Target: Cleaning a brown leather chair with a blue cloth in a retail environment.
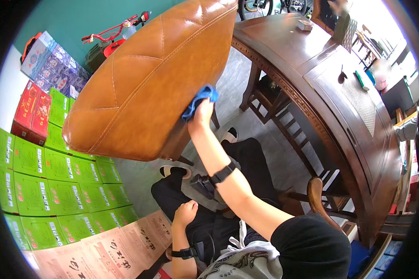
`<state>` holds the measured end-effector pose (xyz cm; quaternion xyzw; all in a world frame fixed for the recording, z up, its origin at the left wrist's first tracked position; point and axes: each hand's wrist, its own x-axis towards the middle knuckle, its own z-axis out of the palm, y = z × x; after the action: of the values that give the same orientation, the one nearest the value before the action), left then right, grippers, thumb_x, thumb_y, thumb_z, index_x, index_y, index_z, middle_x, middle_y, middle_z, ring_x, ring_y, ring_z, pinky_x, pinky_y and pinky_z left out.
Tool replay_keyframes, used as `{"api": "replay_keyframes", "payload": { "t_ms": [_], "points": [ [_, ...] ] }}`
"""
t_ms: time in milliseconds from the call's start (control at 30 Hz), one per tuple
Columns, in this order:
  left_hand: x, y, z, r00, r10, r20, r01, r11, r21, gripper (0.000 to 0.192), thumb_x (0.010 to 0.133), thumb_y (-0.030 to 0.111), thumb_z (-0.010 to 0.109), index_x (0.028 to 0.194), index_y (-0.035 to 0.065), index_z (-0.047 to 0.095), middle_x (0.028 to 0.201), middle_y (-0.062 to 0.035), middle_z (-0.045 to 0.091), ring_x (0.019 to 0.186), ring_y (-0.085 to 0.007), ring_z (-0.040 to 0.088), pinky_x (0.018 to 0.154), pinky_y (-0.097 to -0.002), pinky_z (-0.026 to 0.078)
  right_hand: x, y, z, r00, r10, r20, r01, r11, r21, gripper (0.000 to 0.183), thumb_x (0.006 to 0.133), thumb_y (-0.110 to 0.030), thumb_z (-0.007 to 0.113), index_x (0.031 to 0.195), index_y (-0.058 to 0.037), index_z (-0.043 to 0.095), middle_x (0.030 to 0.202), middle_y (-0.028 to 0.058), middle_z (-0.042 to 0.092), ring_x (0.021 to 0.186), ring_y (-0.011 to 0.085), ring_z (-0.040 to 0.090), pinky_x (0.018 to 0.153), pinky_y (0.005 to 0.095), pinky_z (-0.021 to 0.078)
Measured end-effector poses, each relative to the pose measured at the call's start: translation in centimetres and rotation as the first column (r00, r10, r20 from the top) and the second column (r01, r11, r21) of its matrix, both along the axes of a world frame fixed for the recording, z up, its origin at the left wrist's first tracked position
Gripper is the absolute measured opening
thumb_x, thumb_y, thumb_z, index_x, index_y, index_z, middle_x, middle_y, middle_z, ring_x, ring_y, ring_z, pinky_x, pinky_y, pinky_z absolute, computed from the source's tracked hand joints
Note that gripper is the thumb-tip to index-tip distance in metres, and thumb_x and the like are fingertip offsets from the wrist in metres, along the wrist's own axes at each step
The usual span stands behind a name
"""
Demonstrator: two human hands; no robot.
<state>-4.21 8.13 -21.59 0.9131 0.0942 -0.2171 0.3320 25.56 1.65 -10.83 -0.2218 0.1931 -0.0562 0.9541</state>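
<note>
A large brown leather chair [153, 90] with stitched diamond seams fills the space before me, its smooth panel facing my way. My right hand [201, 113] grips a blue cloth [204, 94] and holds it against the panel's right edge. Part of the cloth is hidden behind my fingers. Lower down, my left hand [185, 212] is curled into a fist by my thigh, with nothing visible in it. Both of my legs, in black trousers [251, 157], extend below the chair.
Green cartons [66, 195] are stacked along the left, with pinkish boxes [118, 251] nearer me and red boxes [31, 111] farther back. A dark carved wooden desk [321, 87] curves along the right. A wooden armrest [314, 195] is close to my right elbow. A red-handled bicycle [115, 33] stands behind the chair.
</note>
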Motion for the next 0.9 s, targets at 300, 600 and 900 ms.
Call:
{"api": "replay_keyframes", "payload": {
  "t_ms": [300,600,900],
  "points": [
    [0.4,-1.8,0.1,0.987,-0.056,-0.151,0.061,0.998,0.028,0.025,0.085,0.023,0.044,0.093,0.0045,0.059,0.088,-0.0186,0.06,0.084,-0.0354,0.057,0.073,-0.0426,0.045,3.3,-5.2,16.5,0.353,-0.189,0.916,0.902,0.329,-0.279,0.048,0.066,-0.002,0.053,0.113,0.0045,0.043,0.123,0.0246,0.038,0.12,0.0401,0.031,0.102,0.0408,0.0192],
    [3.6,-2.9,10.2,0.996,0.021,0.085,-0.016,0.998,-0.057,0.017,0.083,0.01,0.049,0.096,0.0037,0.059,0.089,-0.0148,0.062,0.087,-0.0322,0.058,0.076,-0.0365,0.046,11.9,-3.2,-5.3,0.864,-0.367,0.345,0.491,0.767,-0.413,0.02,0.084,-0.01,0.045,0.1,-0.0013,0.053,0.083,0.0001,0.048,0.076,0.0116,0.045,0.071,0.0241,0.0391],
    [9.2,-2.6,27.3,0.176,-0.228,0.958,-0.408,0.868,0.282,0.029,0.087,0.005,0.038,0.112,-0.0037,0.05,0.109,-0.018,0.055,0.104,-0.0276,0.051,0.092,-0.0371,0.037,8.0,-0.4,-8.8,0.932,-0.027,-0.36,0.06,0.995,0.079,0.016,0.086,-0.012,0.042,0.1,-0.0077,0.049,0.068,-0.0013,0.049,0.052,0.0098,0.046,0.042,0.0249,0.037]
  ]
}}
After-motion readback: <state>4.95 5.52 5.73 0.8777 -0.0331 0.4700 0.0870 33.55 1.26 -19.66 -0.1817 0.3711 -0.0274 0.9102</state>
